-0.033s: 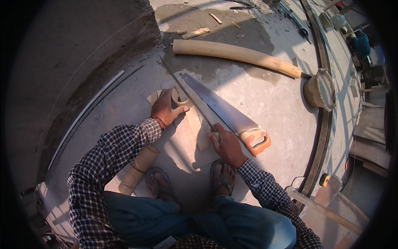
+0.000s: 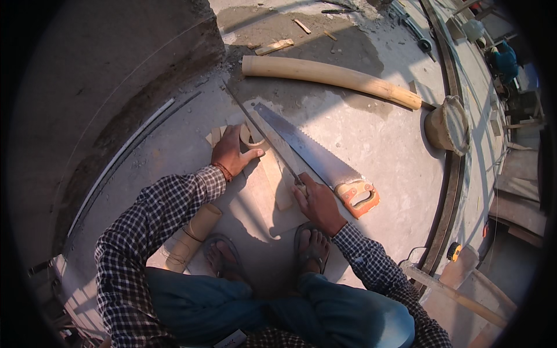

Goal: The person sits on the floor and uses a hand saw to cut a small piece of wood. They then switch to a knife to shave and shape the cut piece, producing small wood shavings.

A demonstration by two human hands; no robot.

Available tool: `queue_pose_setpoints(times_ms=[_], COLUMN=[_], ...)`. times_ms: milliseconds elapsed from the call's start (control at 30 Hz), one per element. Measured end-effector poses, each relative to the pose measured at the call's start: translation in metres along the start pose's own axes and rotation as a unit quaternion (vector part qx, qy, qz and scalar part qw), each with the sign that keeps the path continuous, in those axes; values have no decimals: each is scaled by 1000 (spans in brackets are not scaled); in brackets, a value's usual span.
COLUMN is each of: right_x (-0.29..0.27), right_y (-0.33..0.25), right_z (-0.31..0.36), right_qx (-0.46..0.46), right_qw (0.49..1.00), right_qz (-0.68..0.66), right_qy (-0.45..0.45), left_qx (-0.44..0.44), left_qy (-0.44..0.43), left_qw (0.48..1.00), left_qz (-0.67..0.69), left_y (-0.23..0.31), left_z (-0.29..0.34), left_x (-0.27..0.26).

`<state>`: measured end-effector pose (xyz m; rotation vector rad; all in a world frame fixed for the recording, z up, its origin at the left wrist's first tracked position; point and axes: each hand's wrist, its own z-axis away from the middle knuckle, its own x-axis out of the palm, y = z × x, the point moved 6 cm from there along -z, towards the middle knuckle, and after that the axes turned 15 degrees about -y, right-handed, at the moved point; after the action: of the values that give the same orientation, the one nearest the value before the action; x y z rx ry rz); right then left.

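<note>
My left hand (image 2: 231, 152) is closed round a short bamboo tube (image 2: 253, 142), whose open cut end faces up beside my thumb. A wooden handle is gripped in my right hand (image 2: 320, 204). From it a long, narrow dark blade (image 2: 261, 132), seen nearly edge-on, slants up and left past the tube; whether it touches the rim I cannot tell. Flat pale wood pieces (image 2: 276, 184) lie under and beside the tube. To the right of the blade a handsaw (image 2: 313, 145) with an orange-and-wood handle rests on the concrete.
A long bamboo pole (image 2: 331, 77) lies beyond the saw, near a bucket (image 2: 447, 124). Another bamboo piece (image 2: 194, 232) with cord round it sits by my left foot (image 2: 223, 258). A wall (image 2: 145, 75) rises at left. A hammer (image 2: 452, 293) and tape measure (image 2: 454, 251) are at right.
</note>
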<state>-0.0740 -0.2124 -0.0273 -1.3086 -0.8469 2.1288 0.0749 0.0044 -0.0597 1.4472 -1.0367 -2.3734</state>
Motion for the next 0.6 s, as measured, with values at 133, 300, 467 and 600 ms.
queue_pose_setpoints(times_ms=[133, 300, 467, 600], right_x=[2, 8, 3, 1], right_y=[5, 5, 0, -2], right_z=[0, 4, 6, 1], right_qx=[39, 53, -17, -24], right_qw=[999, 997, 999, 999], right_qz=[-3, -12, -20, -28], right_qy=[-37, -50, 20, 23], left_qx=[1, -8, -33, -90], left_qy=[-11, -22, -61, -74], left_qw=[1000, 999, 996, 993], left_qz=[16, 27, 54, 15], left_y=[-4, -9, -17, -36], left_z=[-1, 5, 7, 17], left_x=[4, 9, 1, -5])
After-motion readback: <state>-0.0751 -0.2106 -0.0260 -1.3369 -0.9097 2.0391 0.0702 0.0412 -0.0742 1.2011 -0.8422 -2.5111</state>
